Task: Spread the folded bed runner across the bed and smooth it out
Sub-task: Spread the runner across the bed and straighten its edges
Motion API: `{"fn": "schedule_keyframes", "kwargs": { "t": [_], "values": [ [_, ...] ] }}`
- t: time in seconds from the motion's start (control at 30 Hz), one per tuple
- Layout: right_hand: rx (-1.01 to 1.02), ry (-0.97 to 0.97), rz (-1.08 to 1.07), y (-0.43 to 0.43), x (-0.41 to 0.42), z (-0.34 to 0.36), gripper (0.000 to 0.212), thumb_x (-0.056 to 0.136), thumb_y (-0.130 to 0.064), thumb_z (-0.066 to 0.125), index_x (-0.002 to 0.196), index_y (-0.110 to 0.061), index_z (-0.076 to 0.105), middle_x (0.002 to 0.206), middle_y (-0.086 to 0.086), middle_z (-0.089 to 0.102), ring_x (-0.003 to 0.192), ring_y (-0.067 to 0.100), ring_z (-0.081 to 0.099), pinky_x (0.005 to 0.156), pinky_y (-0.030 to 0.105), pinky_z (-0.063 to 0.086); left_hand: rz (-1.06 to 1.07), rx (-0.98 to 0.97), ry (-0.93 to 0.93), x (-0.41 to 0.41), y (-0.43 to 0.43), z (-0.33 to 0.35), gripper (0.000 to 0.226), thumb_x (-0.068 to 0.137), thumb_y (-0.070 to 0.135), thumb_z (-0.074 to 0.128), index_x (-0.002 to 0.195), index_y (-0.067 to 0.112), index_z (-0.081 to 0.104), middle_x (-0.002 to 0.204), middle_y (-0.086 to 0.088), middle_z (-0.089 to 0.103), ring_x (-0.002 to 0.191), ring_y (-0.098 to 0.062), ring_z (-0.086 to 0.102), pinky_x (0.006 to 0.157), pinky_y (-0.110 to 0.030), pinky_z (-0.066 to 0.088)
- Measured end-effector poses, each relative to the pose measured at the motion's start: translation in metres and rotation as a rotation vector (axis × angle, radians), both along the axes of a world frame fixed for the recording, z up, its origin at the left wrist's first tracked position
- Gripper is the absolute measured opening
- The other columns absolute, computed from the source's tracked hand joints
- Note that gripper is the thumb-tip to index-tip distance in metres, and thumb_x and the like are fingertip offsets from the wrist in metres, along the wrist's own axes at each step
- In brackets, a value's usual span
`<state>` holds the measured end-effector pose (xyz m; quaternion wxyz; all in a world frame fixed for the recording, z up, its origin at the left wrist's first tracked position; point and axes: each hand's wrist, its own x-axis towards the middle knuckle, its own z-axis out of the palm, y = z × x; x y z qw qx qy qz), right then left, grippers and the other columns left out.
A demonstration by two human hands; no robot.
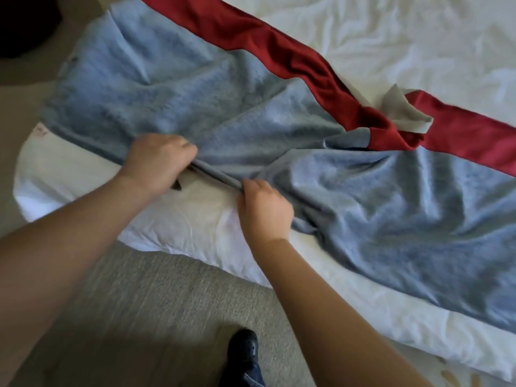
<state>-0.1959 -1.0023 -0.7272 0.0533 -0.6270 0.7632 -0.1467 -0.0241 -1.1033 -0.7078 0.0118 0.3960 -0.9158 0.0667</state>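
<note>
The bed runner (173, 90) is grey-blue with a dark red band (279, 51) along its far edge. It lies diagonally across the white bed (405, 37), wrinkled, with a twisted fold and a grey corner (405, 110) turned up at the right. My left hand (159, 160) is shut on the runner's near edge. My right hand (262, 210) grips the same edge a short way to the right. The stretch of edge between both hands is bunched into a tight ridge.
The bed's near edge, in white bedding (195, 222), runs from left down to lower right. Beige carpet (156, 303) lies below it. A dark shoe (243, 350) stands on the carpet close to the bed. A dark object (25, 26) sits at the upper left.
</note>
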Motion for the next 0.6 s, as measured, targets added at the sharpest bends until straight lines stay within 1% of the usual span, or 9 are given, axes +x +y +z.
{"fn": "schedule_keyframes", "kwargs": {
  "t": [0.1,0.17,0.2,0.27,0.33,0.4,0.47,0.5,0.6],
  "values": [
    [-0.005,-0.077,-0.023,-0.014,0.026,0.005,0.02,0.056,-0.005,0.079,0.057,-0.01,0.06,0.056,0.005,0.058,0.043,0.025,0.054,0.042,0.016,0.016,0.058,-0.019,-0.053,0.02,-0.02,0.006,0.016,0.068,0.01,0.043,0.069,0.005,0.058,0.064,-0.02,0.058,0.057,-0.038,0.061,0.05,-0.037,0.044],
    [0.068,-0.139,0.063,-0.008,0.031,0.003,0.006,0.075,-0.012,0.068,0.076,-0.009,0.064,0.075,0.007,0.062,0.069,0.027,0.059,0.045,0.024,0.027,0.041,-0.009,-0.073,0.023,-0.023,0.006,0.017,0.068,0.012,0.044,0.07,0.005,0.06,0.069,-0.019,0.06,0.064,-0.038,0.062,0.054,-0.039,0.046],
    [0.102,-0.179,0.119,-0.002,0.028,0.004,0.012,0.08,-0.021,0.064,0.087,-0.011,0.063,0.085,0.006,0.063,0.081,0.027,0.058,0.048,0.027,0.034,0.012,-0.016,-0.068,0.019,-0.021,0.006,0.018,0.067,0.012,0.044,0.072,0.005,0.061,0.074,-0.019,0.062,0.07,-0.038,0.062,0.056,-0.04,0.047],
    [0.086,-0.162,0.211,0.018,0.016,0.004,0.035,0.075,-0.032,0.067,0.105,-0.016,0.061,0.099,0.004,0.061,0.091,0.026,0.055,0.057,0.034,0.046,-0.074,-0.037,-0.04,0.007,-0.008,0.003,0.026,0.069,0.015,0.043,0.081,0.006,0.064,0.089,-0.017,0.064,0.082,-0.037,0.061,0.063,-0.043,0.05],
    [0.008,-0.056,0.226,0.039,0.0,-0.003,0.046,0.068,-0.027,0.072,0.111,-0.019,0.06,0.099,0.002,0.06,0.086,0.025,0.057,0.062,0.037,0.049,-0.227,-0.021,0.008,-0.007,0.011,-0.005,0.031,0.075,0.017,0.041,0.09,0.007,0.065,0.096,-0.015,0.064,0.086,-0.035,0.061,0.068,-0.044,0.051],
    [-0.092,-0.001,0.175,0.054,-0.019,-0.014,0.048,0.068,-0.017,0.073,0.114,-0.02,0.058,0.091,0.0,0.062,0.077,0.023,0.06,0.059,0.035,0.05,-0.356,0.006,0.019,-0.015,0.028,-0.02,0.025,0.082,0.011,0.041,0.087,0.008,0.066,0.086,-0.012,0.064,0.077,-0.032,0.061,0.063,-0.043,0.051],
    [-0.15,0.027,0.148,0.061,-0.034,-0.023,0.041,0.069,-0.009,0.072,0.108,-0.018,0.062,0.078,-0.002,0.062,0.067,0.02,0.059,0.051,0.029,0.047,-0.369,0.014,0.03,-0.013,0.037,-0.033,0.022,0.083,0.002,0.046,0.076,0.007,0.066,0.073,-0.01,0.063,0.065,-0.029,0.061,0.054,-0.039,0.05],
    [-0.17,0.05,0.156,0.064,-0.039,-0.026,0.032,0.067,-0.006,0.07,0.096,-0.018,0.067,0.07,-0.003,0.06,0.061,0.018,0.057,0.047,0.026,0.043,-0.351,0.02,0.042,-0.01,0.037,-0.037,0.023,0.082,-0.001,0.047,0.074,0.007,0.067,0.072,-0.01,0.065,0.064,-0.028,0.063,0.051,-0.037,0.051],
    [-0.16,0.063,0.227,0.07,-0.041,-0.03,0.015,0.067,-0.006,0.058,0.068,-0.018,0.066,0.061,-0.002,0.054,0.051,0.018,0.051,0.04,0.023,0.03,-0.321,0.031,0.074,0.001,0.035,-0.038,0.03,0.081,-0.001,0.044,0.076,0.005,0.073,0.083,-0.012,0.074,0.071,-0.024,0.072,0.049,-0.033,0.055]
  ]
}}
